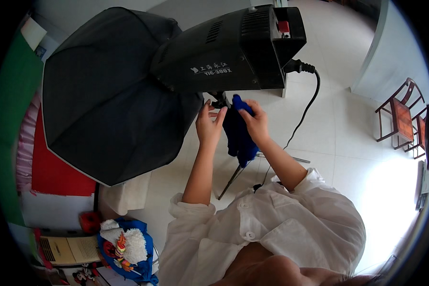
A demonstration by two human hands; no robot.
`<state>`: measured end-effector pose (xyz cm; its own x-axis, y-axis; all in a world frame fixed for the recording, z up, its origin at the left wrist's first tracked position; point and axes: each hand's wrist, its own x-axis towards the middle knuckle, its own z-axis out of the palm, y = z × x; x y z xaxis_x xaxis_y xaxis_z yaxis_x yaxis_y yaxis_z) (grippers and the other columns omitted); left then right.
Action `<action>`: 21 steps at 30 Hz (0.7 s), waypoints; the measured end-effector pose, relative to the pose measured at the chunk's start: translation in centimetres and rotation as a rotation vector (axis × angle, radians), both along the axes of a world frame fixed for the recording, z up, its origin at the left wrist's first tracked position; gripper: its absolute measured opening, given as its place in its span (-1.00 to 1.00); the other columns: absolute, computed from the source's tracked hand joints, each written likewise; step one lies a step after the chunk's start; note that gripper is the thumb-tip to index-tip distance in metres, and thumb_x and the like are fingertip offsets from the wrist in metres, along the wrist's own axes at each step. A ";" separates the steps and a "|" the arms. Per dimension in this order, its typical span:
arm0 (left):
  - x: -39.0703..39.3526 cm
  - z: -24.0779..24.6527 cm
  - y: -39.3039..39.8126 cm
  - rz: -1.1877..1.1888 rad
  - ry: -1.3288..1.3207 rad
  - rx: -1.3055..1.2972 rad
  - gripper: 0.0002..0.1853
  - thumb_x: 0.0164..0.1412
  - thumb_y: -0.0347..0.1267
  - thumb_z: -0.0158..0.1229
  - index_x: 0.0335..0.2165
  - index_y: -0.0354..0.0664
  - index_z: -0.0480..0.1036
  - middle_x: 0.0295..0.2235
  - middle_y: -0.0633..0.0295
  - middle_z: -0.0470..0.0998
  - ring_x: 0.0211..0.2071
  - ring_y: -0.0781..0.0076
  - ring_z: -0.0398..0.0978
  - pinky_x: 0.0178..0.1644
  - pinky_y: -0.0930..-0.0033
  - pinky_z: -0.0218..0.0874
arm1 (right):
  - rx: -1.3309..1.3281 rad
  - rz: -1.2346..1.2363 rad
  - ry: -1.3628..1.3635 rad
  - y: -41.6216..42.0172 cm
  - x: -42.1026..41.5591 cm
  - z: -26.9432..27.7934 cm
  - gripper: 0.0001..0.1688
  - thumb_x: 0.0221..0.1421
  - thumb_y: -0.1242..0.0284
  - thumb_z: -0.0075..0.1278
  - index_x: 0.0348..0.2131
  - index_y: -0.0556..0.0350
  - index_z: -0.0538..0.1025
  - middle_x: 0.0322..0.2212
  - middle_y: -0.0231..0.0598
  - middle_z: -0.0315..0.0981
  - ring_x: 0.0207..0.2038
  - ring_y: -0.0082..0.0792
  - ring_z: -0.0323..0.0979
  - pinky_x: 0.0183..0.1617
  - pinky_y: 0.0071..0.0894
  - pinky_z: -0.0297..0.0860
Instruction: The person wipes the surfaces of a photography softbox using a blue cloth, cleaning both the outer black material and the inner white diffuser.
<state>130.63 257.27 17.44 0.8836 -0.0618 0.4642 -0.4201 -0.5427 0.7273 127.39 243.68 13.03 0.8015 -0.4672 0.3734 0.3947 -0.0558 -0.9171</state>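
Observation:
A black studio flash head [218, 53] stands before me, with a large black octagonal softbox [114, 96] on its left end. Beneath the flash head is its stand bracket [220, 100], partly behind my fingers. My left hand [208, 125] is at this bracket, thumb and fingers apart; whether a fingertip touches it is unclear. A dark blue cloth [248, 143] hangs beside the stand, its upper end pinched in my right hand [256, 119]. The cloth covers part of the stand pole.
The stand's legs [230, 182] spread over the tiled floor. A black power cable [309, 107] hangs from the flash head's rear. Wooden chairs [402, 114] stand at right. At lower left are a blue bag [128, 273] with plush items and an open book [71, 249].

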 end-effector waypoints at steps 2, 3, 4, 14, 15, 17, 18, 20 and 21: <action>0.8 1.1 -0.7 0.037 0.023 0.276 -0.74 0.01 -0.30 0.19 -0.43 -0.33 0.43 -0.59 0.10 0.52 -0.56 0.19 0.49 -0.44 0.27 0.27 | -0.084 -0.095 -0.069 0.0 1.5 2.5 -0.74 -0.07 0.56 0.05 -0.28 0.24 0.46 -0.30 -0.09 0.39 -0.25 -0.15 0.37 -0.13 -0.41 0.28; 0.8 1.0 -0.6 0.039 0.015 0.285 -0.75 0.02 -0.29 0.17 -0.46 -0.31 0.43 -0.57 0.08 0.52 -0.55 0.15 0.49 -0.44 0.24 0.26 | -0.117 -0.139 -0.104 0.4 2.3 3.4 -0.75 -0.07 0.56 0.05 -0.29 0.25 0.46 -0.31 -0.08 0.38 -0.26 -0.11 0.37 -0.14 -0.39 0.28; 0.9 0.8 -0.4 0.042 0.008 0.294 -0.76 0.03 -0.28 0.15 -0.49 -0.29 0.42 -0.55 0.07 0.51 -0.54 0.11 0.48 -0.45 0.20 0.25 | -0.329 -0.163 -0.132 0.7 3.1 3.9 -0.70 -0.10 0.56 0.01 -0.25 0.22 0.44 -0.32 -0.02 0.34 -0.27 -0.03 0.35 -0.18 -0.32 0.32; 0.5 2.5 -0.5 0.077 -0.138 0.587 -0.73 -0.02 -0.26 0.18 -0.43 -0.26 0.41 -0.53 0.02 0.49 -0.48 0.02 0.46 -0.42 0.11 0.26 | -0.563 -0.068 0.107 1.0 2.8 -2.7 -0.51 -0.12 0.56 -0.10 -0.09 0.23 0.36 -0.23 0.00 0.34 -0.24 0.00 0.37 -0.21 -0.24 0.37; 0.9 2.4 -0.3 0.055 -0.140 0.574 -0.74 -0.02 -0.27 0.17 -0.43 -0.26 0.40 -0.54 0.03 0.48 -0.49 0.03 0.46 -0.42 0.12 0.26 | -0.413 -0.022 0.106 0.4 2.9 -1.9 -0.53 -0.12 0.57 -0.10 -0.10 0.20 0.38 -0.26 0.02 0.35 -0.25 0.03 0.36 -0.21 -0.21 0.36; 0.9 1.8 0.2 0.027 -0.138 0.540 -0.76 -0.03 -0.29 0.16 -0.44 -0.26 0.40 -0.56 0.06 0.47 -0.49 0.04 0.45 -0.44 0.14 0.27 | -0.415 -0.094 0.056 0.9 2.6 2.0 -0.56 -0.13 0.60 -0.13 -0.14 0.16 0.40 -0.33 0.09 0.37 -0.28 0.08 0.35 -0.20 -0.16 0.34; 1.0 1.7 0.2 0.036 -0.133 0.551 -0.74 -0.01 -0.27 0.16 -0.43 -0.26 0.40 -0.55 0.05 0.48 -0.49 0.04 0.45 -0.43 0.14 0.26 | -0.520 -0.079 0.125 1.6 2.5 3.7 -0.56 -0.12 0.59 -0.13 -0.14 0.18 0.40 -0.31 0.08 0.36 -0.28 0.07 0.35 -0.21 -0.18 0.35; 1.2 1.7 0.0 0.049 -0.121 0.587 -0.70 0.01 -0.21 0.15 -0.41 -0.26 0.41 -0.53 0.05 0.49 -0.49 0.03 0.46 -0.42 0.13 0.26 | -0.716 -0.177 0.101 3.2 2.4 4.1 -0.59 -0.09 0.57 -0.13 -0.15 0.26 0.38 -0.28 0.03 0.34 -0.26 -0.02 0.36 -0.26 -0.22 0.37; 1.0 2.0 0.2 0.055 -0.139 0.601 -0.70 0.01 -0.21 0.14 -0.41 -0.26 0.41 -0.53 0.05 0.49 -0.49 0.04 0.46 -0.42 0.13 0.26 | -0.781 -0.217 0.041 3.6 2.2 3.2 -0.60 -0.08 0.57 -0.13 -0.15 0.28 0.37 -0.28 0.01 0.33 -0.25 -0.04 0.36 -0.28 -0.22 0.37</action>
<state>131.62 257.49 19.43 0.8264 -0.3046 0.4735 -0.4491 -0.8639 0.2280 129.61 247.27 16.21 0.7431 -0.2303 0.6283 0.2684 -0.7574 -0.5952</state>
